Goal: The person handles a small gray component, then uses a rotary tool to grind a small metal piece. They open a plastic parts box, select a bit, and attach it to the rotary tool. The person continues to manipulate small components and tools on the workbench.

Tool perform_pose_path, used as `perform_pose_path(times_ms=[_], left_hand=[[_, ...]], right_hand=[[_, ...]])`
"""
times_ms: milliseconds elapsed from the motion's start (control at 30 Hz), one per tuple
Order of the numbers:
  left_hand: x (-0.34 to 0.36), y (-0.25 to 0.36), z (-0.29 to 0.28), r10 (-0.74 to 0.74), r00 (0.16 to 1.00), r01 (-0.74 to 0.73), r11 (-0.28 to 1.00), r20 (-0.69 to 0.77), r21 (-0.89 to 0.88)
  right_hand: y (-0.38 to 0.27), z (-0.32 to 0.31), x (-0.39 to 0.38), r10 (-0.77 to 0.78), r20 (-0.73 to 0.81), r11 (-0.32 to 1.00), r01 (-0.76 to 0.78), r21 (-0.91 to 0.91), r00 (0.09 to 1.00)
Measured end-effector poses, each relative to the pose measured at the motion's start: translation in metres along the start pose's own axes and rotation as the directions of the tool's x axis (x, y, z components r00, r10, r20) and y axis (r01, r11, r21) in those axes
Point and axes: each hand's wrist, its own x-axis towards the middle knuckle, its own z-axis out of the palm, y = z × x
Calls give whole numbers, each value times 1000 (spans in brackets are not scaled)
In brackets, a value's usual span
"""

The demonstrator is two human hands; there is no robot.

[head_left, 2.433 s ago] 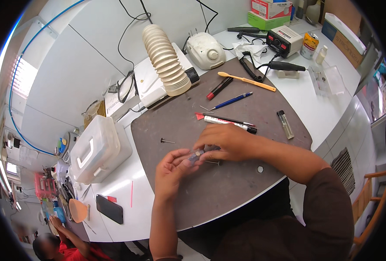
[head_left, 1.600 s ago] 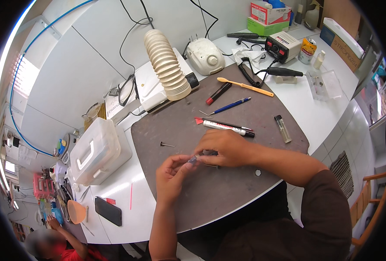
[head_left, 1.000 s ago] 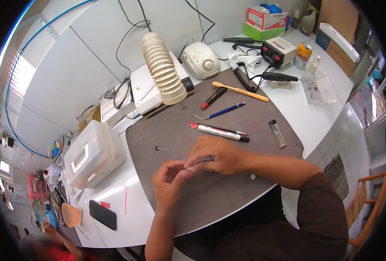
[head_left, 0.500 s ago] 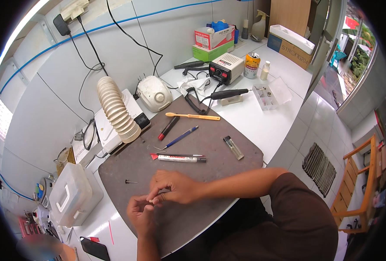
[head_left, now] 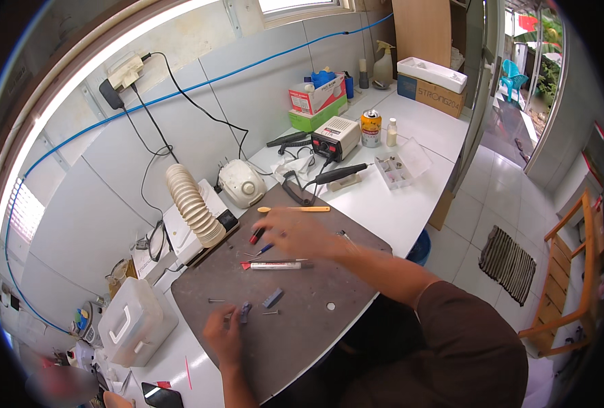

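Note:
My left hand [head_left: 223,334] is low on the brown mat [head_left: 200,285], its curled thumb and fingertips at a small blue-grey block [head_left: 245,312]. A second blue-grey block [head_left: 272,298] lies just to the right. Close by are a short metal pin [head_left: 270,313] and a dark-headed pin [head_left: 216,300]. My right hand [head_left: 294,232], slightly blurred, reaches left over the pens with its fingers stretched out. Under or beside it are a red-ended black marker [head_left: 256,236], a blue pen [head_left: 266,248] and a wooden-handled brush [head_left: 315,209]. A white marker [head_left: 274,266] lies nearer.
A ribbed suction hose [head_left: 194,204] and a white rounded device [head_left: 241,183] stand at the back left. A control box [head_left: 336,139], black handpiece [head_left: 341,173], can [head_left: 370,129] and compartment box [head_left: 394,170] are at the back right. A clear-lidded case [head_left: 135,326] sits left.
My hands have parted: the right moved up over the pens, while the left stays low. Two blue-grey blocks and another pin now show on the mat. The view has tilted.

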Motion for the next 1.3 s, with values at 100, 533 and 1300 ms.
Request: perform_pose_path(times_ms=[100,533,1300], left_hand=[[2,-8,4,132,991,-134,987,26,91],[2,69,-16,111,993,-109,993,47,-49],[124,124,122,350,931,-362,923,105,134]], right_hand=[[70,-75,2,127,-274,864,-242,-442,953],[109,-156,21,188,-90,793,-205,-574,978],[63,-37,21,253,229,409,-318,855,940]])
